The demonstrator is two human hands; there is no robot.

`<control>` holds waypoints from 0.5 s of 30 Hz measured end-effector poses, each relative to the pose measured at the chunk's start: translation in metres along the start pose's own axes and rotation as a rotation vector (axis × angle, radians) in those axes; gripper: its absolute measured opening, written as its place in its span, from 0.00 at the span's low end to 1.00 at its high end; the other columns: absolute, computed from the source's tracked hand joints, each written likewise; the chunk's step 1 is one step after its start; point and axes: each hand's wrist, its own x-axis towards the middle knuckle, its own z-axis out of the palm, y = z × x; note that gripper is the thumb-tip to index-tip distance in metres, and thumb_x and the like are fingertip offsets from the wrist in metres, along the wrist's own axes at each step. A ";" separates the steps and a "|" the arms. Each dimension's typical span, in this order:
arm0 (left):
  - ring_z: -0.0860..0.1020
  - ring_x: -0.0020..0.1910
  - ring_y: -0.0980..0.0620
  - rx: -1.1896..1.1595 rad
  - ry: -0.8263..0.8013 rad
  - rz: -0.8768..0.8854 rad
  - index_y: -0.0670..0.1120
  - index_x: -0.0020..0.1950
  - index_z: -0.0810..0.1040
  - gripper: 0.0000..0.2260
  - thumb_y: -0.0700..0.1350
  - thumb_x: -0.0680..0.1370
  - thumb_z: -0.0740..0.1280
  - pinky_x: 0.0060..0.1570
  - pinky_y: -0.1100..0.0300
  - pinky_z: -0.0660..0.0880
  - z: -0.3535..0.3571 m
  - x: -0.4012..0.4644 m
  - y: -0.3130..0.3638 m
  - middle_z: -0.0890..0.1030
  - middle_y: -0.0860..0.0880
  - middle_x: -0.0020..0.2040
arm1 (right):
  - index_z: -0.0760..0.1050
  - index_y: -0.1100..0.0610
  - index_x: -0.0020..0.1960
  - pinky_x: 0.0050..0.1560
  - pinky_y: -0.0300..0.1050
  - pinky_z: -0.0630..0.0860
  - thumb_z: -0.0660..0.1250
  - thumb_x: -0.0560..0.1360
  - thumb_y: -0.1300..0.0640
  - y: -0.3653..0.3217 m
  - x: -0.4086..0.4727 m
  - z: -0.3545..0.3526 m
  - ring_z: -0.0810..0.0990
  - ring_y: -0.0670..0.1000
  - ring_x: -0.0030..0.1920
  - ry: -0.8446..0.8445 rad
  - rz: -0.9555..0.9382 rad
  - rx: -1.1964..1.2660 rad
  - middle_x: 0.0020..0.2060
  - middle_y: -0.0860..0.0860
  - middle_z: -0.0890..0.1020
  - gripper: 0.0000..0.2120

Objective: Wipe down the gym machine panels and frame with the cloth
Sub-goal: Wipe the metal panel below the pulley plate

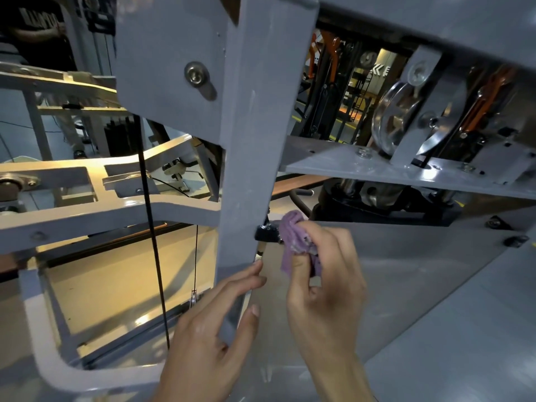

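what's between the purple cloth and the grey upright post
In the head view, a small black knob sticks out from the grey upright post, right beside the purple cloth the right hand grips.

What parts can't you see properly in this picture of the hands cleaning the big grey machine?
- Head view: most of the purple cloth is bunched inside the right hand.
- Head view: the black knob is partly behind the grey upright post and the cloth.
- Head view: the left hand covers the post's bottom end.
- Head view: both arms are cut off by the bottom edge.
- Head view: the silver pulley is partly behind its bracket.
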 end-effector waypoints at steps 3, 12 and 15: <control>0.76 0.66 0.66 -0.001 0.018 0.014 0.61 0.63 0.79 0.11 0.51 0.82 0.67 0.56 0.76 0.72 0.001 0.000 -0.002 0.76 0.68 0.69 | 0.79 0.53 0.59 0.46 0.25 0.67 0.59 0.77 0.59 0.011 0.003 -0.012 0.74 0.42 0.44 0.039 -0.037 -0.016 0.50 0.46 0.77 0.15; 0.75 0.66 0.68 0.032 0.010 0.023 0.60 0.62 0.80 0.11 0.51 0.81 0.67 0.63 0.78 0.65 0.000 0.001 -0.001 0.76 0.69 0.69 | 0.79 0.49 0.59 0.41 0.36 0.71 0.62 0.74 0.65 -0.009 0.016 -0.010 0.76 0.44 0.44 -0.117 -0.094 -0.061 0.49 0.41 0.72 0.19; 0.77 0.61 0.70 0.013 0.015 0.011 0.60 0.64 0.80 0.10 0.50 0.83 0.66 0.43 0.77 0.75 -0.001 0.000 -0.003 0.74 0.71 0.69 | 0.80 0.50 0.59 0.39 0.35 0.71 0.64 0.74 0.64 0.005 0.020 -0.027 0.74 0.43 0.40 -0.057 -0.057 -0.090 0.47 0.42 0.72 0.17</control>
